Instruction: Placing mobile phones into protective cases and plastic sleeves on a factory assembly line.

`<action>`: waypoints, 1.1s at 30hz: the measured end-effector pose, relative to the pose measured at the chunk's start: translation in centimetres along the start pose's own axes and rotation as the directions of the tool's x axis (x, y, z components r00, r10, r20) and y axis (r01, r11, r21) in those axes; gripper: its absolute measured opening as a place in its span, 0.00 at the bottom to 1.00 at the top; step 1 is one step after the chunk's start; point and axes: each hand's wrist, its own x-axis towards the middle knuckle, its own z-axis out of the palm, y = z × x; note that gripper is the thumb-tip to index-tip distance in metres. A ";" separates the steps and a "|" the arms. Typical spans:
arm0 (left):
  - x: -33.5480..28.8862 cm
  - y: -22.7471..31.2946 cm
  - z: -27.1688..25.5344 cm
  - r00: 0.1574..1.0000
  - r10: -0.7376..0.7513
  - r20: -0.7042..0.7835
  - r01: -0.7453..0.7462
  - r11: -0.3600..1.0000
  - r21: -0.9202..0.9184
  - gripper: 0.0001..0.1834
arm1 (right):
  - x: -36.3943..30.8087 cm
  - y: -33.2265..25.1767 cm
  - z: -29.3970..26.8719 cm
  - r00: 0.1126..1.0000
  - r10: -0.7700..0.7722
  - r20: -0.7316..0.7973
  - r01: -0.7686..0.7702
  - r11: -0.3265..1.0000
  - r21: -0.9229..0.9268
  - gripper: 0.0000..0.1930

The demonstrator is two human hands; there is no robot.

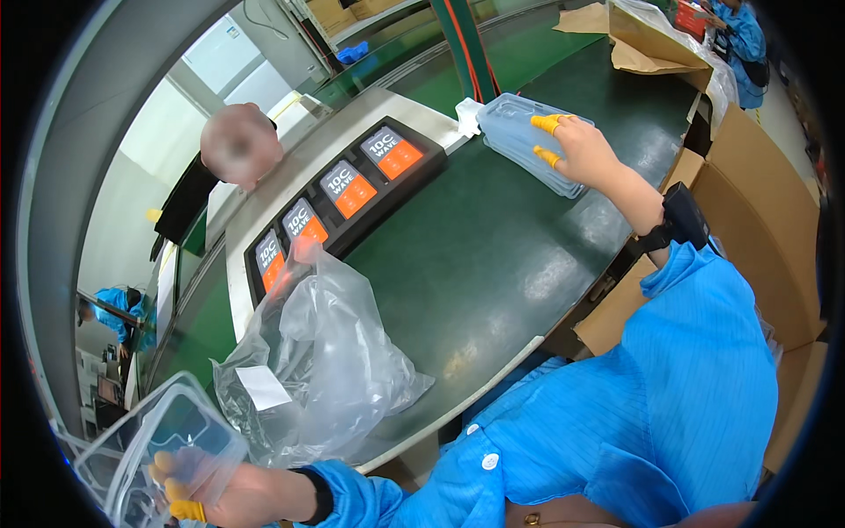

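Note:
My right hand, with yellow finger cots, rests on a stack of clear plastic trays at the far side of the green bench; its fingers are spread on the top tray. My left hand, also in yellow cots, grips a clear plastic tray at the lower left. A crumpled clear plastic bag with a white label lies on the bench just right of that hand.
A black tray holding several grey-and-orange cards lies along the bench's far edge. Cardboard boxes stand to my right. Another person in blue works at the top right, and one more at the far left.

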 end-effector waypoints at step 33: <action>-17.3 -2.7 9.9 -0.156 -0.577 0.801 -0.330 0.795 0.509 0.14 | -4.2 -8.7 3.8 0.968 -0.162 0.193 0.174 0.984 -0.045 0.30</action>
